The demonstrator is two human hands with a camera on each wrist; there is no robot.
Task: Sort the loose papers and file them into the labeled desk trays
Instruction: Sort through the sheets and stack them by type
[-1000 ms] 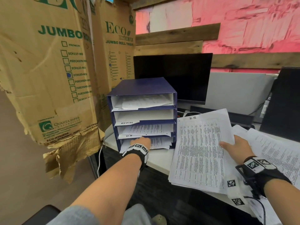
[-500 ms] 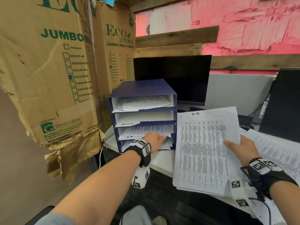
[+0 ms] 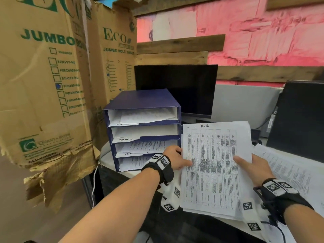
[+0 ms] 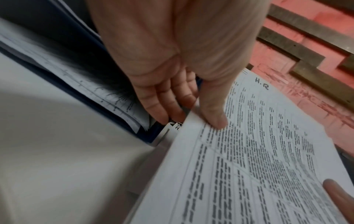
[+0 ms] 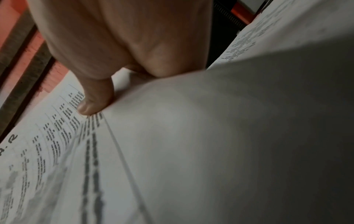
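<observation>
Two hands hold a stack of papers marked "H.R" beside blue desk trays.

Head view: left hand [image 3: 173,157] and right hand [image 3: 252,166] pinch the paper stack [image 3: 213,165] at opposite edges; the trays [image 3: 143,132] stand just beyond the left fingers.
Left wrist: thumb on top, fingers [image 4: 162,97] curled beneath.
Right wrist: thumb presses the top sheet; the fingers are hidden.

We see the left hand [image 4: 172,57] pinching the left edge of a sheaf of printed papers [image 4: 249,159] headed "H.R", thumb [image 4: 212,112] on top and fingers [image 4: 162,100] beneath. Just beside them lie the dark blue trays [image 4: 91,97] with sheets inside, over the pale counter [image 4: 57,159]. Another fingertip [image 4: 337,192] touches the page's far edge.
</observation>
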